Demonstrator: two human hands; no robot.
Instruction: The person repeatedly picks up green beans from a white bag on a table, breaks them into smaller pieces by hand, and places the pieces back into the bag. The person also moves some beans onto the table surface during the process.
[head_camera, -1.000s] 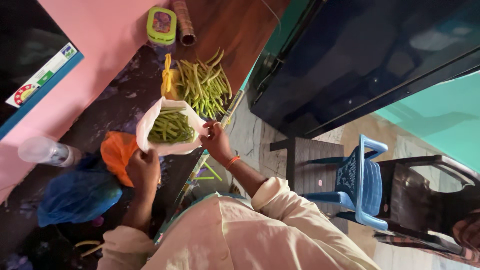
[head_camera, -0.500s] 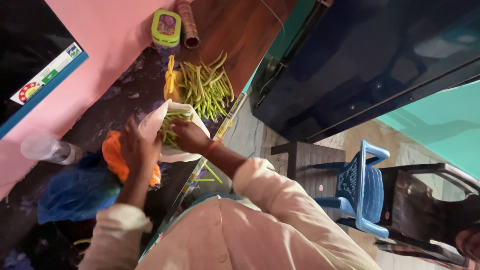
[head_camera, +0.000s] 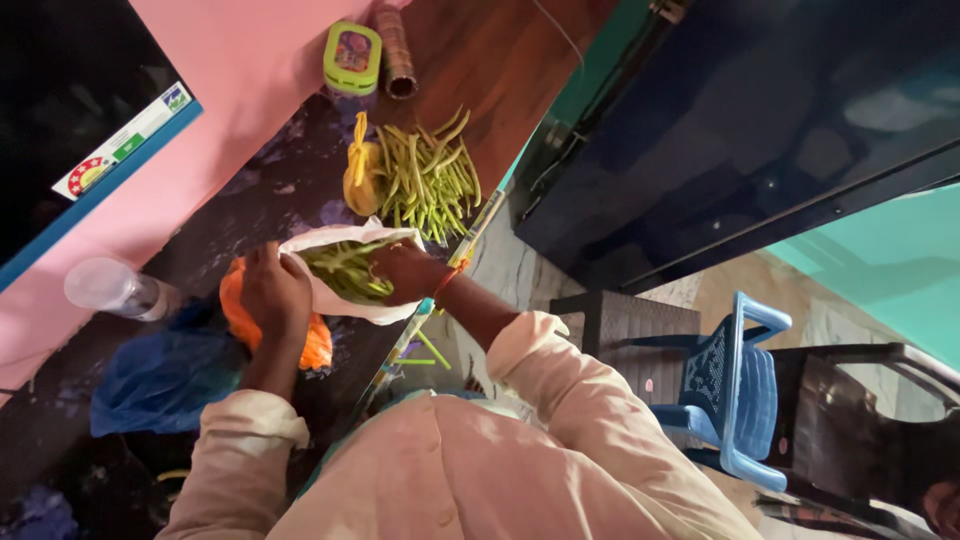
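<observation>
Since a second ago the right hand (head_camera: 405, 272) has gone from the rim of the white bag (head_camera: 345, 272) down into its mouth, and the left hand (head_camera: 272, 292) has shifted from under the bag to its left edge; the work now looks to be inside the bag, not at the loose pile. The right hand's fingers are buried among the beans in the bag, so whether they are closed on any I cannot tell. The left hand's fingers are closed on the bag's edge, holding the mouth open. The bag lies on the dark surface (head_camera: 270, 190) just in front of the person and holds green beans. Just beyond it, farther away, lies a loose pile of beans (head_camera: 430, 180) with a knotted yellow bag (head_camera: 360, 180) touching its left side. Under the left hand an orange bag (head_camera: 310, 345) shows, and to the left of that a blue bag (head_camera: 150, 375); what is in them is hidden. A clear plastic jar (head_camera: 110, 288) lies at the far left, a green-lidded box (head_camera: 352, 55) at the far end.
</observation>
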